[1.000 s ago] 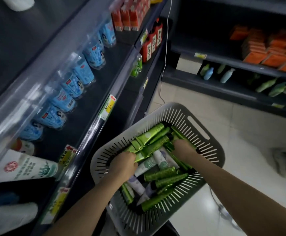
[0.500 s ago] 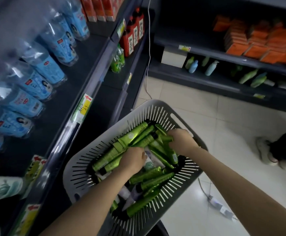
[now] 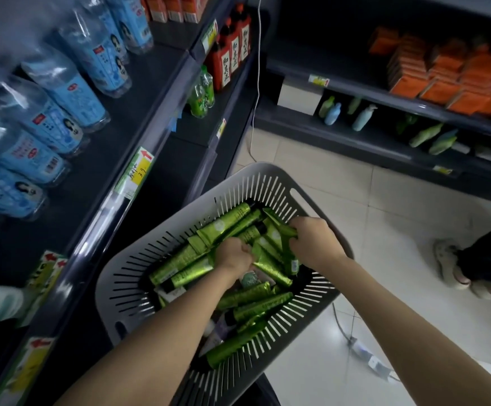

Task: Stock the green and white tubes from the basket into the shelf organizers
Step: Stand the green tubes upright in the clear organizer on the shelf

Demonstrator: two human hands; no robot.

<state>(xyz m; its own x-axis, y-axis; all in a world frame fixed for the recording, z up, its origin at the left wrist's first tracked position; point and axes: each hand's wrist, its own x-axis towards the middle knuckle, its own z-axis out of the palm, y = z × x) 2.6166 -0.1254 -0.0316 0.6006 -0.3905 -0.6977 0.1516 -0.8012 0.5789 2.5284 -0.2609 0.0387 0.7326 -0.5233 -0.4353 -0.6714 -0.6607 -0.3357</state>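
Note:
A grey slotted basket (image 3: 270, 183) sits low in front of me, holding several shiny green tubes (image 3: 247, 295) and a few white ones (image 3: 248, 279). Both hands are down inside it. My left hand (image 3: 232, 257) is curled around green tubes near the basket's middle. My right hand (image 3: 311, 241) grips a bunch of green tubes near the far right rim. The fingertips of both hands are buried among the tubes. No shelf organizer is in view.
A dark shelf unit (image 3: 138, 133) runs along the left with blue-labelled bottles (image 3: 62, 92) and price tags (image 3: 138, 171). Another shelf with orange boxes (image 3: 449, 74) stands at the back right. A person's shoe (image 3: 449, 265) and a floor cable (image 3: 361, 347) are on the tiles.
The view has tilted and shifted, so the basket sits lower and more central. Both hands have stayed in the basket, closing on bunches of green tubes, the right one nearer the far rim.

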